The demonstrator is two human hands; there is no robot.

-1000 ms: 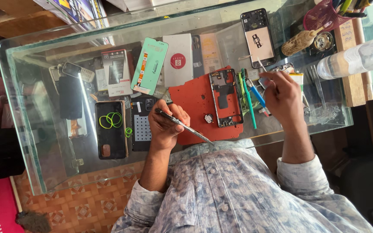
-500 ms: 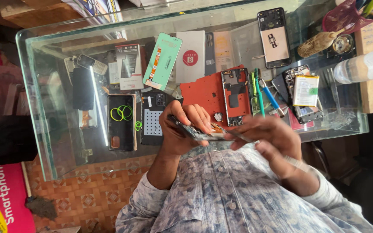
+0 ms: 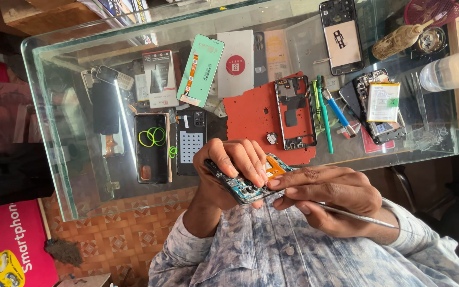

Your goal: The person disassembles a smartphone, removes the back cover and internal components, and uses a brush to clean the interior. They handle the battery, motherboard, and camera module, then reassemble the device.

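My left hand [image 3: 229, 162] grips an opened phone [image 3: 243, 188] with its circuit board and an orange flex cable exposed, held over my lap at the near edge of the glass counter [image 3: 59, 133]. My right hand [image 3: 328, 199] rests its fingertips on the phone's right end and holds a thin metal tool [image 3: 362, 217] that points away to the right. Just beyond the hands, a red mat [image 3: 251, 119] lies on the glass with a bare phone frame [image 3: 293, 112] on it.
On the counter lie a green tool [image 3: 325, 119], a blue screwdriver [image 3: 338, 112], a phone with an exposed battery [image 3: 381, 103], a black phone with green rings [image 3: 152, 148], a teal display panel [image 3: 202, 70] and a back cover [image 3: 341, 36]. A clear bottle [image 3: 452, 68] lies at the right.
My right hand came back from the parts at the right and joined the left. The metal tool passed from left hand to right. An opened phone is now in my left hand.
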